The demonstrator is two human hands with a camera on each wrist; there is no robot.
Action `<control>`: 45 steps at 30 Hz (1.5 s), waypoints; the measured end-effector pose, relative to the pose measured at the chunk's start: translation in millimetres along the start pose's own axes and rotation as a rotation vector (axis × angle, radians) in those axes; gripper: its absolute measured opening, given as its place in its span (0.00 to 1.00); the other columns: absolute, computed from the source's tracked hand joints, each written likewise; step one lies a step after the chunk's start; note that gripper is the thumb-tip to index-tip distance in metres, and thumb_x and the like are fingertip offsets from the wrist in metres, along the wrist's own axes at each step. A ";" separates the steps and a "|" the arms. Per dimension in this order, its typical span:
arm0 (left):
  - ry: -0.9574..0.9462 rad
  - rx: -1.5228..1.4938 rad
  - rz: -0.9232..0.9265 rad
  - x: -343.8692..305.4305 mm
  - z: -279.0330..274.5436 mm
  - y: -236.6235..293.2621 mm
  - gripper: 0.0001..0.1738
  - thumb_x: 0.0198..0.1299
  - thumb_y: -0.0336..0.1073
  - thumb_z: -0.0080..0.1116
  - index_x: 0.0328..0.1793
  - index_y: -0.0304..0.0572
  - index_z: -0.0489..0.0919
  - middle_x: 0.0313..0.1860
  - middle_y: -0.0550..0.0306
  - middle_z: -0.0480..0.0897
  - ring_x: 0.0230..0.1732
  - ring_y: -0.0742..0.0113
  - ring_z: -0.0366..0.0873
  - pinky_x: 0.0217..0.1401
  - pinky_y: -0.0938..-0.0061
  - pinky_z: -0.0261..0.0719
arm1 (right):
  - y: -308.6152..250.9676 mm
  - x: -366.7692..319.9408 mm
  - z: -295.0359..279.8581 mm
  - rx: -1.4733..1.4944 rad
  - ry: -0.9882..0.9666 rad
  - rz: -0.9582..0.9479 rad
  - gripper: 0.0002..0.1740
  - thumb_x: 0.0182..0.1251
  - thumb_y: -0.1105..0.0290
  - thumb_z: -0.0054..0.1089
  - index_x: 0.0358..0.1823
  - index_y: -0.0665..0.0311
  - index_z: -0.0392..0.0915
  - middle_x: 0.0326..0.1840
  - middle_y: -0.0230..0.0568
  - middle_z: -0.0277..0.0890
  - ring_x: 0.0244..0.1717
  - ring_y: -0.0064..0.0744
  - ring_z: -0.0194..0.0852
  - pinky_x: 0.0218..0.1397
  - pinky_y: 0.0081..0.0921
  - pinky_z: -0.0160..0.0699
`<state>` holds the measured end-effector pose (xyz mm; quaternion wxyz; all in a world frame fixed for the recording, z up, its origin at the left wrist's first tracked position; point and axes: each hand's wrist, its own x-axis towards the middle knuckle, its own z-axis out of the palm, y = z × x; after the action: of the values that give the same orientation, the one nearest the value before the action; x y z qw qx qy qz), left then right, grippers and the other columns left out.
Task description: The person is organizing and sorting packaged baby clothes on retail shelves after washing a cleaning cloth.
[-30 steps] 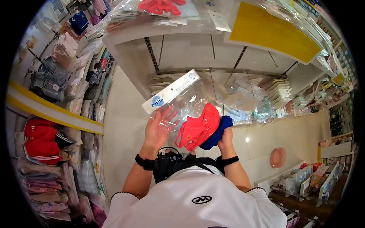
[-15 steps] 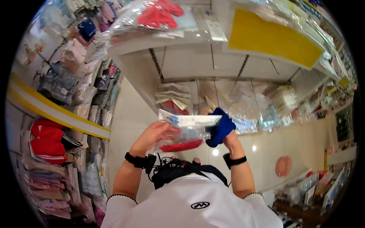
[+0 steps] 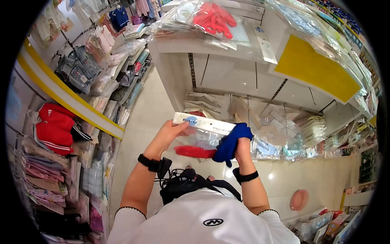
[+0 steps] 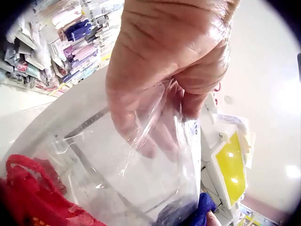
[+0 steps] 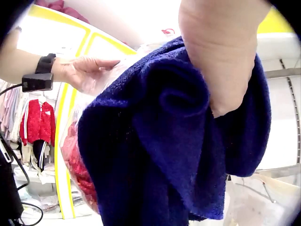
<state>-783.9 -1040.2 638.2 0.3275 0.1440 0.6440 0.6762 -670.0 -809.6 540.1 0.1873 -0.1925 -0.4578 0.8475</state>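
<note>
Header card [image 3: 199, 123] on the clear plastic bag [image 3: 204, 139] is now sloping down to the right across the frame's centre, where a second ago it was climbing to the right. Inside, the red strapped garment [image 3: 195, 152], earlier showing its broad face, is now appearing as a narrow, near-level strip at the bag's lower edge. The left hand [image 3: 168, 135], whose fingers were spreading earlier, is pinching the bag's left side beside the card. The card's long axis is running from centre left toward lower right, its printed face turning up to the camera, the bag extending below. At centre right, the right hand [image 3: 242, 149] is gripping a blue terry cloth [image 3: 232, 142] that is overlapping the card's right end; folds are hiding most of its fingers.
</note>
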 end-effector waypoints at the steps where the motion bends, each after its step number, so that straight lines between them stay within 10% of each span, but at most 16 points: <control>1: -0.007 0.002 0.017 2.4 1.3 5.0 0.17 0.62 0.39 0.49 0.49 0.31 0.73 0.39 0.48 0.81 0.43 0.63 0.79 0.46 0.73 0.75 | 4.4 6.7 -0.3 0.111 0.054 -0.005 0.13 0.66 0.62 0.46 0.45 0.61 0.70 0.41 0.33 0.72 0.42 0.26 0.70 0.46 0.25 0.71; 25: -0.238 -0.425 0.102 109.7 -57.0 16.2 0.15 0.63 0.40 0.49 0.50 0.39 0.73 0.41 0.50 0.80 0.42 0.61 0.79 0.47 0.68 0.76 | 13.0 -38.1 -34.2 0.267 0.365 -0.073 0.16 0.64 0.62 0.43 0.45 0.64 0.70 0.40 0.39 0.72 0.42 0.32 0.70 0.49 0.30 0.70; 45: 0.039 -0.496 0.195 217.4 -38.0 28.7 0.17 0.60 0.43 0.54 0.44 0.34 0.74 0.39 0.50 0.80 0.44 0.60 0.78 0.41 0.73 0.75 | 6.7 -19.1 -37.5 0.296 0.290 -0.040 0.15 0.62 0.62 0.46 0.45 0.63 0.72 0.39 0.38 0.73 0.41 0.31 0.71 0.47 0.29 0.71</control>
<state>-976.4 -931.9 611.6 0.2737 0.1077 0.4477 0.8444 -635.9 -796.1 518.3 0.2946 -0.2738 -0.3003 0.8649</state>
